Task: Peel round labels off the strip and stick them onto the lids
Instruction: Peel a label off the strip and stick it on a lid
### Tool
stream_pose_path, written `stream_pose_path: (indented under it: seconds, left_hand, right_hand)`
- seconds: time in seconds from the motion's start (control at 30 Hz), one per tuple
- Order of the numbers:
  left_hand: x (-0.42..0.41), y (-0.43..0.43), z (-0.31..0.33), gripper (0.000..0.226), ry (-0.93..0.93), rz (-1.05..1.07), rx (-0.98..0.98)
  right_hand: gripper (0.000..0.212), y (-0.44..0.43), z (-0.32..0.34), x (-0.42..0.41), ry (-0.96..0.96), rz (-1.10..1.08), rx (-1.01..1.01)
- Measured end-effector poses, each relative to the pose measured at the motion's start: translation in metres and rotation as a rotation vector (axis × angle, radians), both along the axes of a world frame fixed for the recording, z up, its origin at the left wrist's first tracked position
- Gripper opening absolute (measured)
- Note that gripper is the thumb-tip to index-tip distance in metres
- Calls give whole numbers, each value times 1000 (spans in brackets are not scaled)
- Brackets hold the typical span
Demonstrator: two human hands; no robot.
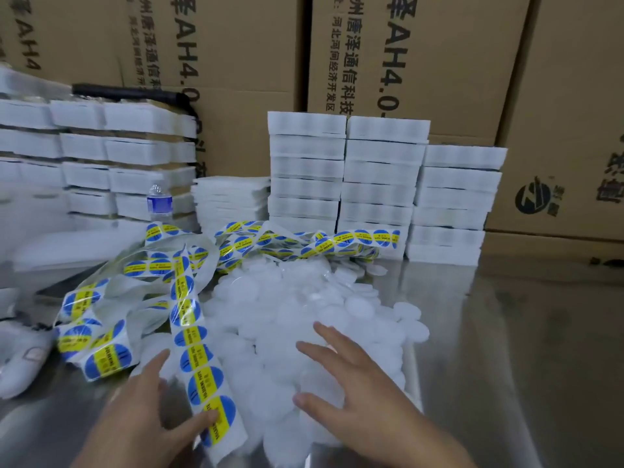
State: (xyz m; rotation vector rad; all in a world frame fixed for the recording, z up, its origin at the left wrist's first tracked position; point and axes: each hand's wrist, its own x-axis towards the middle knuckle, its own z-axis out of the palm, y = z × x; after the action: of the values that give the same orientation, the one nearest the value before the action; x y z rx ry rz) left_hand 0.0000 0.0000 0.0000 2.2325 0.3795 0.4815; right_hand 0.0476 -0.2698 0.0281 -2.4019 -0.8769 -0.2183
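Seemingly, the label strip [196, 352] at 7 o'clock is pinned by the thumb of the outspread left hand [152, 410], probably steadied for peeling, while the heaped white lids [287, 298] are pressed at 5 o'clock by the flat, splayed right hand [354, 383].

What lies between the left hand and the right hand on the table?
In the head view, the end of the label strip lies there, and part of the pile of white lids.
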Motion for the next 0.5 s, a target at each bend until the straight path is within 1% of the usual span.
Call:
stream_pose_path:
  seconds: [0.03, 0.07, 0.1, 0.17, 0.27, 0.4, 0.47, 0.5]
  left_hand:
    - [4, -6, -10, 115, -1, 8, 1]
    - [7, -12, -20, 104, -14, -2, -22]
    - [8, -15, -25, 96, -31, 1, -67]
    - [14, -11, -32, 91, -91, 62, -124]
    - [16, -14, -34, 91, -97, 46, -190]
    - [17, -17, -25, 79, -142, 36, -254]
    - [17, -18, -20, 80, -193, 65, -256]
    - [16, -18, -16, 81, -262, 74, -241]
  right_hand:
    - [58, 14, 1, 13, -16, 33, -141]
    - [61, 20, -6, 27, -46, 32, -226]
    - [63, 31, -10, 36, -67, -2, -251]
    - [63, 36, -19, 47, -86, -24, -320]
    - [63, 31, -26, 53, -113, -27, -295]
    - [62, 27, -20, 53, -138, -25, -271]
    - [59, 27, -20, 51, -152, -19, -268]
    - [58, 27, -20, 50, -163, -13, -260]
